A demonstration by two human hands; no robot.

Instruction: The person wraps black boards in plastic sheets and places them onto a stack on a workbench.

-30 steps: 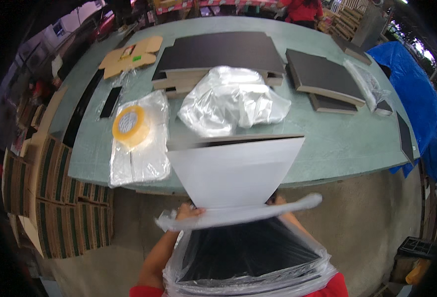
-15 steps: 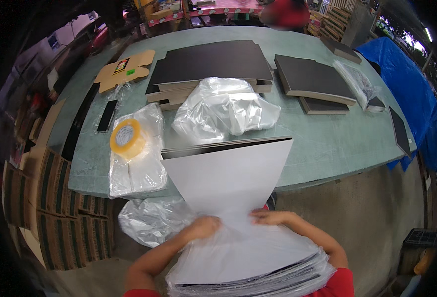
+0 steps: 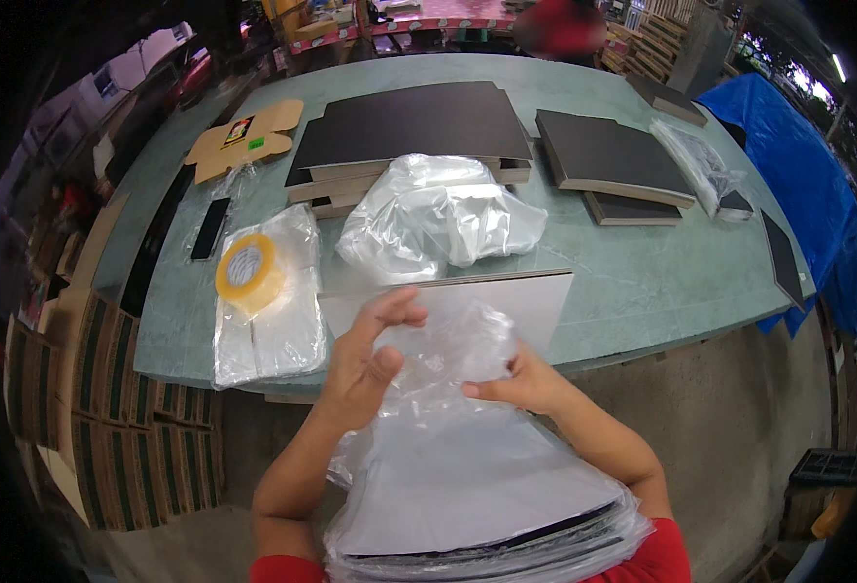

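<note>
In front of me a stack of white-faced boards (image 3: pixel 487 476) in clear plastic slopes down toward my body. My right hand (image 3: pixel 528 381) pinches the bunched mouth of a clear plastic bag (image 3: pixel 462 350) at the far end of this stack. Left of the bag my left hand (image 3: pixel 362 360) is raised, its fingers curved and apart from the thumb, with nothing in it. Behind both hands a white board (image 3: pixel 543 303) stands tilted at the table's near edge, partly covered by the plastic. Beyond it lies a crumpled heap of clear plastic bags (image 3: pixel 428 219).
A yellow tape roll (image 3: pixel 251 273) rests on flat plastic bags (image 3: pixel 273 348) at the left of the green table (image 3: pixel 623 291). Black boards (image 3: pixel 409 126) are piled at the back, with more black boards (image 3: pixel 613 155) to the right. Cardboard stacks (image 3: pixel 147 457) stand at lower left.
Both hands have moved up and away from the stack, and the bag's mouth has come up with the right hand. My left hand has opened. The tilted board is now partly covered.
</note>
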